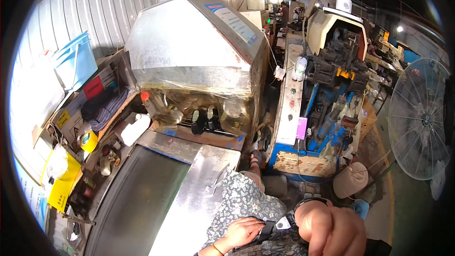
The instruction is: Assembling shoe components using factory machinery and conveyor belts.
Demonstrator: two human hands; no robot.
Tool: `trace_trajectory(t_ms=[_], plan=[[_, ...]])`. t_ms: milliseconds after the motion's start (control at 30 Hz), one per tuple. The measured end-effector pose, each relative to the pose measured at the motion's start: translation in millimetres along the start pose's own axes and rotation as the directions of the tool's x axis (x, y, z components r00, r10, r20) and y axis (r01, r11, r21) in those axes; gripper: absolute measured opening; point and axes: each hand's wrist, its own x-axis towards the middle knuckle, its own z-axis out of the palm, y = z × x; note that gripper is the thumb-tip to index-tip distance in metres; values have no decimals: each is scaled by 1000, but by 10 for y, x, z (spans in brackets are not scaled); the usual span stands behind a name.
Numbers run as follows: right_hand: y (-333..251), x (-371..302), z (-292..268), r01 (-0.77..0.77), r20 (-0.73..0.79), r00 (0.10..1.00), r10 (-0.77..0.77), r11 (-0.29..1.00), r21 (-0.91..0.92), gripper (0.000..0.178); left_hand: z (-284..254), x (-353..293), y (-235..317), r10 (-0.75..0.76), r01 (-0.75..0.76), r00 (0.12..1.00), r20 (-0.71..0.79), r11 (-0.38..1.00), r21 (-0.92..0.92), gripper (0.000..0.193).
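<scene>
Beside the dark belt, a strap seems steadied by the left hand; its grip and the right hand's cannot be told.

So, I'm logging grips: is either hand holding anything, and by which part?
The left hand is at the black strap; whether it grips it cannot be told. The right hand shows nothing held, but could hide something.

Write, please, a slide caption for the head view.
Left hand over floral clothing, right hand close to camera, beside a dark conveyor belt.
</scene>
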Motion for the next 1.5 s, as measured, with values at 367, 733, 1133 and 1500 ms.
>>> trace_trajectory(t_ms=[367,733,1133,1500], plan=[[748,-2813,546,-880,-133,375,917,308,-361,23,136,-144,-64,-206,200,956,207,978,50,37],[657,-2968,554,-816,-88,517,851,460,-349,17,503,-253,-276,-287,296,952,-110,952,78,35],[610,-3032,474,-812,-81,542,836,498,-303,23,400,66,2,-248,263,960,-127,957,125,30],[602,-3038,481,-813,-62,533,844,490,-313,21,335,166,12,-248,259,964,-95,958,126,29]])
